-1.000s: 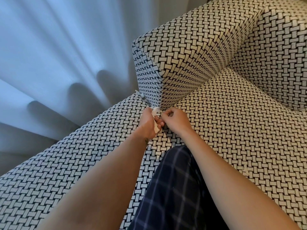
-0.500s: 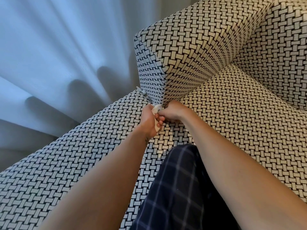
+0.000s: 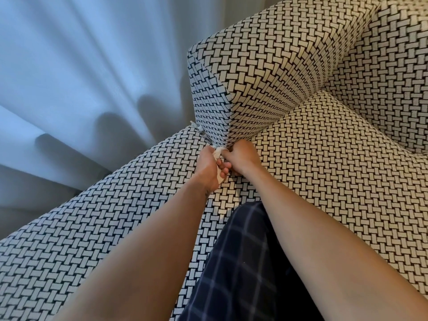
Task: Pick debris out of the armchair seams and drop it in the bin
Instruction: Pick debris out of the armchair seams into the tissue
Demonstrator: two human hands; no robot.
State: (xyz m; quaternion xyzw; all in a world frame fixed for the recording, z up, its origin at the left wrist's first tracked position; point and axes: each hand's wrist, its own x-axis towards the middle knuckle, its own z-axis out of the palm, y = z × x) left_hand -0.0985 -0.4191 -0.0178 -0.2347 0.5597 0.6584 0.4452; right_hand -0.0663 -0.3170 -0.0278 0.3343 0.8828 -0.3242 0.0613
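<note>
Head view looks down two bare forearms to the seam where the armchair's seat meets the base of its boxy arm. Much is hidden right there. The left hand curls its fingers round a pale wad of debris; only the crumpled top and a small corner below the fingers show, so its full shape cannot be made out. It looks like soft paper or tissue, off-white and creased. The right hand touches the wad's top with its fingers folded under – the tips are out of sight behind the knuckles, and whether they pinch the wad, press it, or dig into the seam cannot be told.

Further up the seam, near the arm's outer corner, a few small scraps poke out: whitish and grey, ragged, too small to identify.

The upholstery is a coarse basket-weave print, cream bars on black, stretched flat over squared, firm-looking padding; the arm's near edge is a sharp vertical fold. The frame cuts off the chair at the right and bottom.

A knee in dark plaid cloth rests on the seat between the forearms. Behind the chair hangs a smooth curtain in deep, rounded folds, bluish white.
</note>
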